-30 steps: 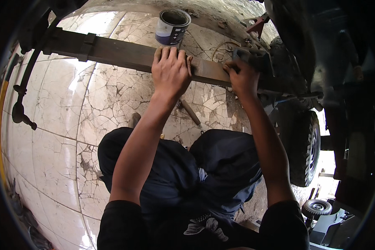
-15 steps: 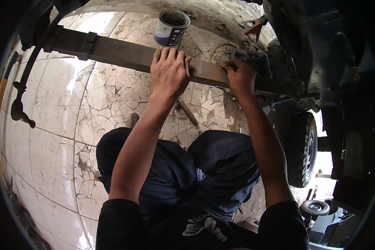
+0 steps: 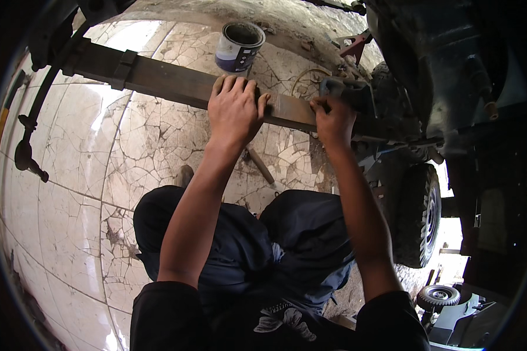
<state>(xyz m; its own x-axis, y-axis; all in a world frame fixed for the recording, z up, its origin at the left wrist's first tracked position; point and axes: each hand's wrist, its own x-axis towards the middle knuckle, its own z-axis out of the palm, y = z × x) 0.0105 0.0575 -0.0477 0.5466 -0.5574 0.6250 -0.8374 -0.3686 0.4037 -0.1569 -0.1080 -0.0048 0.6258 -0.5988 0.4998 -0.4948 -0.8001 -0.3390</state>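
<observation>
A long, dark, rusty leaf spring (image 3: 170,81) runs across in front of me, with a clamp band (image 3: 123,69) round its left part. My left hand (image 3: 234,111) is laid over the middle of the spring, fingers curled at its far edge and thumb held to the right. To the right, my right hand (image 3: 335,121) is closed at the spring's near side, thumb and forefinger pinched together against it. Whatever those fingers hold is too small or hidden to make out. Between the hands the spring's surface looks browner and lighter.
An open paint tin (image 3: 231,61) stands just beyond the spring. A brown handle (image 3: 260,166) lies on the cracked tile floor (image 3: 152,128) near my knees. Dark vehicle parts and a tyre (image 3: 424,216) line the right side. A red stand (image 3: 354,47) is at the far right.
My right hand has shifted slightly left and nearer to me along the spring, its fingers more tightly pinched. My left hand stays on the spring. The view has shifted slightly.
</observation>
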